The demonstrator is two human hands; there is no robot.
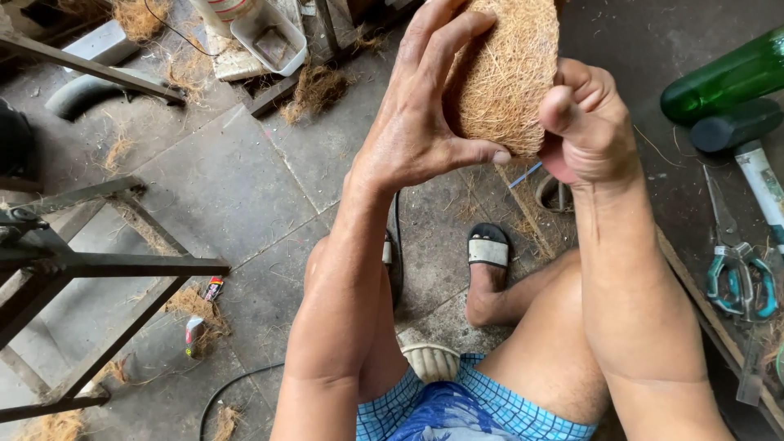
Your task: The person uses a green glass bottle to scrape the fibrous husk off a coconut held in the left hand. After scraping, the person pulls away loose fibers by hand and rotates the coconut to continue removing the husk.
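Head view showed a coconut-fibre husk (506, 73) raised over the knees, clamped between both hands so it kept steady: left hand (425, 114) spread across its side, right hand (584, 122) gripping the lower edge. Right of that hand lay a green bottle (723, 77) and shears (739, 269).

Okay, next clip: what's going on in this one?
A seated person holds a rounded mass of brown coconut-like fibre up in front of them with both bare hands. The left hand spreads over its left side, thumb pressed along the lower edge; the right hand grips its right edge. To the right lie a green bottle and teal-handled scissors. Loose fibre tufts are scattered on the concrete floor, beside a metal frame.
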